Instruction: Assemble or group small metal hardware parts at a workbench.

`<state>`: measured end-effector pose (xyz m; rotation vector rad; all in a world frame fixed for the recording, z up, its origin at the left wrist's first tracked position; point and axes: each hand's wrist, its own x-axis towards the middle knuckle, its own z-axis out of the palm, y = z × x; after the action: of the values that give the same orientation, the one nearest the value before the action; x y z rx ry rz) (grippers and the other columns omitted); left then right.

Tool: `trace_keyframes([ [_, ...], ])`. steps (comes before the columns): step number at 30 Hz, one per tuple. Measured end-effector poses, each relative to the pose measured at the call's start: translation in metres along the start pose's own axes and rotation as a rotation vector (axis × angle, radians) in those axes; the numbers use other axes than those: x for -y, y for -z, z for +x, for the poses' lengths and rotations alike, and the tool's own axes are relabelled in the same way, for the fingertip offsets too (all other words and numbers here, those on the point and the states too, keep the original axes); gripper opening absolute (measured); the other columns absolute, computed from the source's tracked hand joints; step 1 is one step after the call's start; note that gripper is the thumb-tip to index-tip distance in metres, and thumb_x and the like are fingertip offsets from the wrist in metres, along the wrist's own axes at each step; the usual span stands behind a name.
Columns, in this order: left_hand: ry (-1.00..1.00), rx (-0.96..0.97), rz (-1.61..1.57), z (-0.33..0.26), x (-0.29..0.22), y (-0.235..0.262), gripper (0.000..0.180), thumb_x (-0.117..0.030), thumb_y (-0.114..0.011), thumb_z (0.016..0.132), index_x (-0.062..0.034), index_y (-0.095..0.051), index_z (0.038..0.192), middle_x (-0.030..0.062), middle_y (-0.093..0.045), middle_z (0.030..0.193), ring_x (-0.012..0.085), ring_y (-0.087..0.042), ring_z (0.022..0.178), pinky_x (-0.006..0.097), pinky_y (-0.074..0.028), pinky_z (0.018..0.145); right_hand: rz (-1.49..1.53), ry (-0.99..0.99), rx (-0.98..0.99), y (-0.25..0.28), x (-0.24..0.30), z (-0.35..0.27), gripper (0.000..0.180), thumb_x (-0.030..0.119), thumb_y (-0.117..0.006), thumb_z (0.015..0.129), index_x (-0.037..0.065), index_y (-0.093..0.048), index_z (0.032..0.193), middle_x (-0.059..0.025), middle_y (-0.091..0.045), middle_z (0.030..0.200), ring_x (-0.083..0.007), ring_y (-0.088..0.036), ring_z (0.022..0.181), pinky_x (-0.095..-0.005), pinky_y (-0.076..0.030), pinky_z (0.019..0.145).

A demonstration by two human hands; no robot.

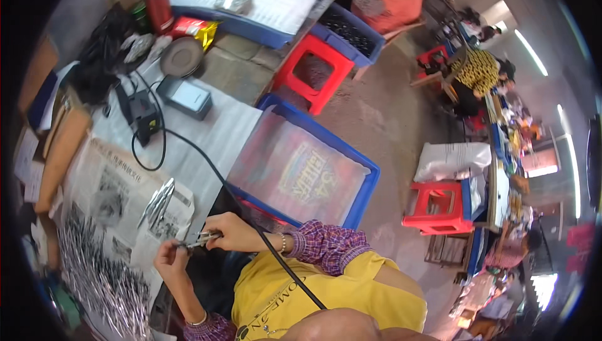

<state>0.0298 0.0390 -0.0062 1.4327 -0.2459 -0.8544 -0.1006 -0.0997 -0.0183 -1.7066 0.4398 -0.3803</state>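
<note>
My left hand [172, 262] is closed in a pinch at the left end of some slim silvery metal pieces [202, 238]. Around their other end my right hand [233, 233] is wrapped, so the two hands nearly meet. The pieces are too small for me to tell their exact kind. Just beyond, a small bundle of shiny slender metal pieces [157, 203] lies on a newspaper [94, 162]. To the left of my left hand spreads a large heap of similar thin metal pieces [103, 278].
A blue tray [370, 197] with a plastic lining stands right of the table. Behind it are a red stool [290, 68] and a blue bin [351, 37] of dark pieces. A black cable [216, 168] crosses from a boxy device [186, 98] over my right wrist. Other people sit farther off.
</note>
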Motion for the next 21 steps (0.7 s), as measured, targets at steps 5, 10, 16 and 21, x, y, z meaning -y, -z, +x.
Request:
trace_keyframes([
  [5,-0.076,-0.042,0.064,0.000,0.000,-0.005,0.007,0.005,-0.059,0.076,-0.0011,-0.057,0.080,0.0010,-0.057,0.071,0.0071,-0.054,0.063,0.019,-0.045,0.058,-0.089,0.082,-0.098,-0.005,0.003,-0.007,0.016,-0.001,-0.065,0.062,-0.001,-0.061,0.078,-0.0123,-0.056,0.071,-0.0268,-0.058,0.063,-0.0336,-0.043,0.055],
  [10,-0.084,0.001,0.158,-0.001,-0.007,-0.005,0.008,0.006,-0.059,0.075,-0.0011,-0.058,0.079,0.0004,-0.056,0.070,0.0065,-0.053,0.061,0.018,-0.044,0.057,-0.150,0.157,-0.132,-0.006,0.007,-0.006,0.015,-0.004,-0.061,0.063,-0.001,-0.062,0.078,-0.0126,-0.055,0.071,-0.0272,-0.058,0.063,-0.0327,-0.043,0.053],
  [16,-0.137,-0.049,0.190,-0.002,0.001,-0.008,0.009,0.007,-0.059,0.075,-0.0002,-0.058,0.080,0.0003,-0.056,0.070,0.0066,-0.053,0.061,0.018,-0.042,0.057,-0.020,0.071,-0.065,-0.003,0.001,-0.004,0.014,-0.002,-0.061,0.063,-0.003,-0.061,0.077,-0.0138,-0.056,0.071,-0.0266,-0.059,0.062,-0.0323,-0.044,0.055],
  [21,-0.208,-0.031,0.226,-0.002,0.010,-0.004,0.010,0.008,-0.059,0.075,0.0014,-0.059,0.082,0.0007,-0.057,0.071,0.0071,-0.054,0.061,0.018,-0.042,0.056,-0.018,0.002,-0.050,-0.003,0.000,-0.004,0.015,0.001,-0.066,0.065,-0.002,-0.063,0.079,-0.0122,-0.057,0.070,-0.0250,-0.056,0.061,-0.0317,-0.042,0.055],
])
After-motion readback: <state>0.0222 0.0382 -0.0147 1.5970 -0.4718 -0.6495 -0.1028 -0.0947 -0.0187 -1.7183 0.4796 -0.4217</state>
